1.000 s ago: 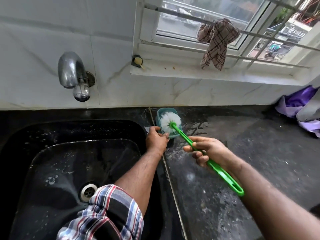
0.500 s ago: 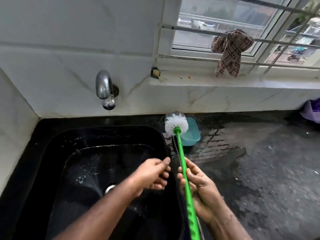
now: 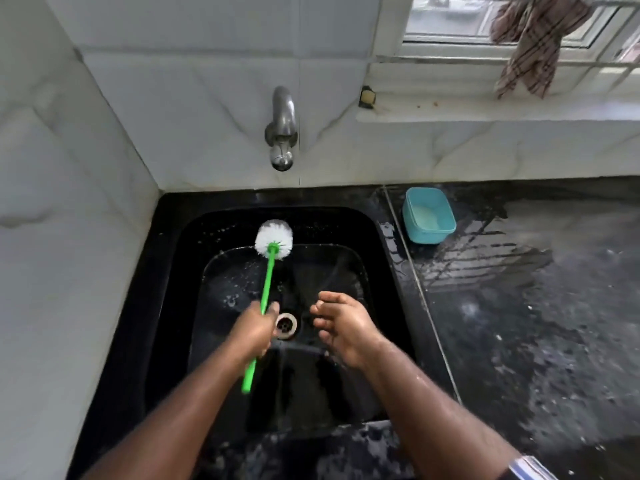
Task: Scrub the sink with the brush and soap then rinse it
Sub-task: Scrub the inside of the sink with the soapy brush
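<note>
A black sink [image 3: 166, 278] fills the middle of the view, with a metal drain [image 3: 286, 325] at its bottom. My left hand [image 3: 254, 332] grips the green handle of a brush [image 3: 267, 282] whose round white bristle head rests against the sink's far wall. My right hand [image 3: 341, 327] hovers over the basin right of the drain, fingers loosely curled and holding nothing. A teal container [image 3: 428, 215] with pale soapy liquid sits on the wet black counter right of the sink. The steel tap [image 3: 282, 133] on the wall is not running.
White marble-look tiles line the back and left walls. A wet black counter [image 3: 536, 306] extends to the right. A checked cloth [image 3: 533, 43] hangs from the window bars above the sill. A small yellowish object [image 3: 367, 97] sits at the sill's left end.
The brush passed from my right hand to my left hand and moved from the teal container into the sink. My right hand let go and now hangs free over the basin.
</note>
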Motion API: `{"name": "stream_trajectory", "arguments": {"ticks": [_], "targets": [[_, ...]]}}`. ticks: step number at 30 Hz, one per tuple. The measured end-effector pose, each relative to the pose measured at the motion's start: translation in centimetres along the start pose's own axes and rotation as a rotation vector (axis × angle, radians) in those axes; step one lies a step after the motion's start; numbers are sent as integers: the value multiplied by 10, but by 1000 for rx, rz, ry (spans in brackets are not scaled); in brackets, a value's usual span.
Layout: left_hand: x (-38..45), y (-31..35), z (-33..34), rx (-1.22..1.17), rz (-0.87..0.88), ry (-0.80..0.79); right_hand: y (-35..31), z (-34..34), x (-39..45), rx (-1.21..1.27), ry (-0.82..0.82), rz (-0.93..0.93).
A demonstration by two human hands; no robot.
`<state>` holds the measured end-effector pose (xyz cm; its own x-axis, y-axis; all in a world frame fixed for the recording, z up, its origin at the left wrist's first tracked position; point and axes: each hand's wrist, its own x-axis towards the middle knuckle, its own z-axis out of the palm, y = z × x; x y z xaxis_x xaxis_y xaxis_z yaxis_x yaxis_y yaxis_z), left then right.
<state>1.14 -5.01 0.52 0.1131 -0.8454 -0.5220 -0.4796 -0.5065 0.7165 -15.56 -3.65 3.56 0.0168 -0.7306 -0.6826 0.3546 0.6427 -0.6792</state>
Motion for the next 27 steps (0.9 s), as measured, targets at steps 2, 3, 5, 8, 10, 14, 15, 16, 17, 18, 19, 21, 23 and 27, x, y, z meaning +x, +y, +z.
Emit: {"name": "stream_trajectory", "arguments": {"ticks": [2,3,5,8,10,14,15,16,17,18,19,21,23,27], "targets": [[16,19,12,95,74,-56,2,-13,-12,4,20,-6],[21,34,25,115,127,-115,2,-21,-18,19,28,-11],[21,61,53,181,240,-254,2,-38,-29,47,59,-25],[-2,65,75,373,258,-342,-2,-66,-47,79,124,-40],[-32,38,64,406,259,-439,-3,-81,-59,108,151,-47],[-96,-11,32,247,66,-694,-1,-95,-72,160,147,-36],[-92,-9,36,222,46,-684,-1,-95,-73,166,150,-35],[-78,-1,45,205,68,-627,-2,-94,-74,171,154,-36],[-57,14,58,207,106,-548,-3,-92,-73,174,153,-39],[-35,33,70,200,135,-465,-5,-89,-74,174,148,-45],[-14,55,77,175,145,-408,-7,-86,-74,176,140,-51],[20,83,84,109,127,-367,-8,-82,-74,165,125,-64],[14,78,80,191,156,-437,-7,-82,-75,149,115,-59],[-69,11,61,390,177,-780,-5,-84,-76,162,106,-39]]}}
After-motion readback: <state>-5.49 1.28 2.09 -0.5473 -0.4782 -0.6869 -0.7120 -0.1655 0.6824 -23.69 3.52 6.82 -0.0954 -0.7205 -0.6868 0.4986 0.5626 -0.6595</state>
